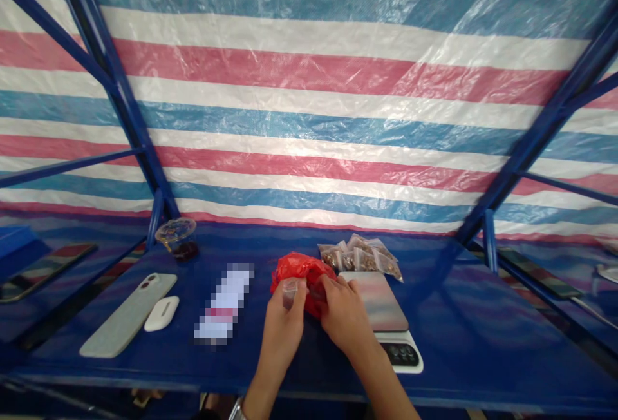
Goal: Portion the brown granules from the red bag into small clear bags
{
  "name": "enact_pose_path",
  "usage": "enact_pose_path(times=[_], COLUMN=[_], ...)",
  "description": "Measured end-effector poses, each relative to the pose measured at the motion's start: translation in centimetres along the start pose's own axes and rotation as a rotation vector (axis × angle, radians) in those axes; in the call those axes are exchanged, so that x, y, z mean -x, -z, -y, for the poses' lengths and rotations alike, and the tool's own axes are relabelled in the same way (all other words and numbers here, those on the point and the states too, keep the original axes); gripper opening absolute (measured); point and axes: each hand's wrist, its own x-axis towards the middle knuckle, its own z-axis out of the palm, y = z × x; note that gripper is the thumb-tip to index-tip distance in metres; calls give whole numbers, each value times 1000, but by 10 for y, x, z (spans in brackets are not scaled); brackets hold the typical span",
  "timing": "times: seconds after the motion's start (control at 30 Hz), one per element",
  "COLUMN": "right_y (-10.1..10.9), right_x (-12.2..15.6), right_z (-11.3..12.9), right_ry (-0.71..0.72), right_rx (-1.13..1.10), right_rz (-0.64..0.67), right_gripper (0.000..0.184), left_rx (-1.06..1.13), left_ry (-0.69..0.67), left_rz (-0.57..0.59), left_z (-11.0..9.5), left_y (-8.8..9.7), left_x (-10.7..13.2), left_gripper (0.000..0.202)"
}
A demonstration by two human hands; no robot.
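A crumpled red plastic bag (300, 267) lies on the blue table in front of me. My left hand (284, 317) is closed, pinching a small clear plastic bag (290, 291) between thumb and fingers against the near side of the red bag. At the red bag's right side is my right hand (344, 309), its fingers curled at the bag's mouth; the fingertips are partly hidden in the red plastic. Partly behind the right hand and forearm stands a kitchen scale (383, 307). Several small zip bags (362, 256) with brown contents are piled just behind the scale.
On the left lie a pale phone (128, 317), a white earbud case (161, 314) and a blurred-out flat item (224, 304). A clear cup (177, 238) with dark liquid stands farther back. Blue metal posts (125, 111) frame a striped tarp (313, 117) behind the table.
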Motion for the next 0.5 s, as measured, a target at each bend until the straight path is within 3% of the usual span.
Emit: enact_pose_path(times=[0.07,0.2,0.33,0.5], right_y=[-1,0,1,-2], right_x=[6,16,20,19], right_z=[4,12,17,15], right_ry=[17,60,23,-71], right_rx=[-41,-164,-205,-86], right_rz=[7,42,45,-42], right_gripper=[39,28,27,38], left_rx=[84,110,7,-70], left_ry=[48,64,-17,-81], left_rz=[-68,-126,-148,-181], left_z=[-2,0,7,9], left_y=[2,5,9,14], left_x=[-2,-4,-7,-9], left_gripper=[42,31,23,20])
